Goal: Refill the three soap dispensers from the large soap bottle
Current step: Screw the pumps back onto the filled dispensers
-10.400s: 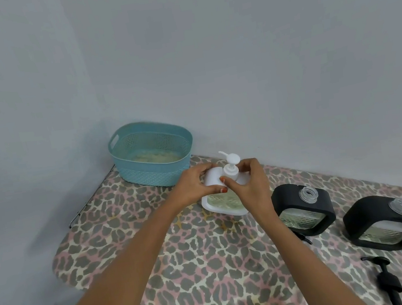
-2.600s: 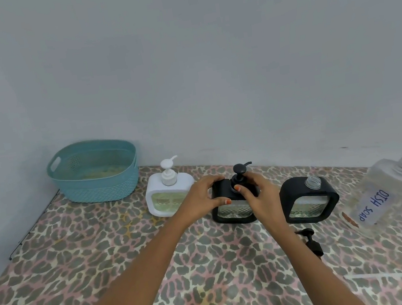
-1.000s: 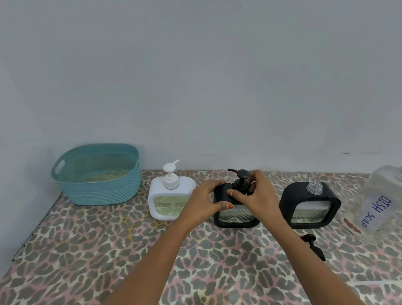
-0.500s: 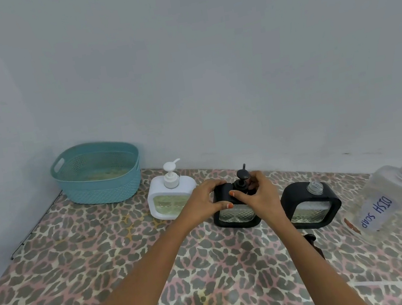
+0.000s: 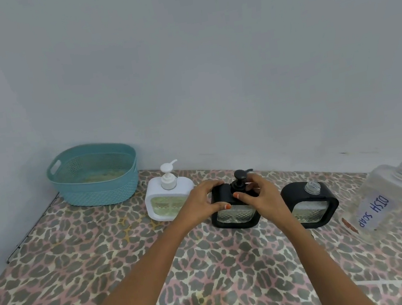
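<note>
Snugly between right fingers (image 5: 243, 194), pump (image 5: 239, 177); left fingers (image 5: 208, 185) round dispenser (image 5: 235, 215).

Soft, even light — no glare, mild wide-angle bend.
The wall (image 5: 205, 47) reads flat grey and is dimmer toward the upper left of the frame. Only faint, blurred shadows lie on the table (image 5: 80, 261). The centre is fairly sharp and the edges softer — the table's outline bows at the lower left and right.
</note>
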`<action>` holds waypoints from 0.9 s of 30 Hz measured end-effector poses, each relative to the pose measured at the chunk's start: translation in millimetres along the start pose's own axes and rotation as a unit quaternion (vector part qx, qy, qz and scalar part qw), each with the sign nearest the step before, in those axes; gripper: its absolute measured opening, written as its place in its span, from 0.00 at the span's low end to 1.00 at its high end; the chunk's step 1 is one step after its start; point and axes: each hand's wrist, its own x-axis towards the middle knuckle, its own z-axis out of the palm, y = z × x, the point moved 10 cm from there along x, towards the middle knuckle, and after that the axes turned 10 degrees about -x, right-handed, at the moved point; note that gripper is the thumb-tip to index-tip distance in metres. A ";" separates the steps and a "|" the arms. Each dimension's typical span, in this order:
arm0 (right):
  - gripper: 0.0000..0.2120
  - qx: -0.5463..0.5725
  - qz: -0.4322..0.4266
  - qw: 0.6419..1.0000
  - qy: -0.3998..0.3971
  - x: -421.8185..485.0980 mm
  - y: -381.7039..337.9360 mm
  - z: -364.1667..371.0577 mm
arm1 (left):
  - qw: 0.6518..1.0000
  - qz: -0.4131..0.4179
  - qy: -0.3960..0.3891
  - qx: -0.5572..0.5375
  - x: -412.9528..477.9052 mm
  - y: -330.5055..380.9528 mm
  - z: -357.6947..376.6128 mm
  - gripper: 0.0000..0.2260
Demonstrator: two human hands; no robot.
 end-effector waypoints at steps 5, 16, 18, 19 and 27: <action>0.19 0.006 0.038 0.997 0.073 0.5 3.4 1.5 | 1.000 0.003 0.002 0.003 -0.5 1.3 -0.1 0.28; 0.16 0.028 -0.012 0.998 -0.060 -0.1 0.2 9.2 | 1.000 0.000 0.001 0.002 0.4 -0.4 0.3 0.27; 0.14 0.010 -0.011 0.999 -0.041 1.3 1.8 8.2 | 1.000 0.001 0.002 0.005 0.4 0.0 0.0 0.27; 0.13 0.007 -0.007 0.999 -0.031 1.5 2.7 8.1 | 1.000 0.000 0.002 0.005 0.3 0.2 0.0 0.27; 0.15 0.010 0.040 0.997 0.073 2.2 11.2 3.9 | 1.000 0.001 0.005 0.005 -0.4 0.1 -0.2 0.27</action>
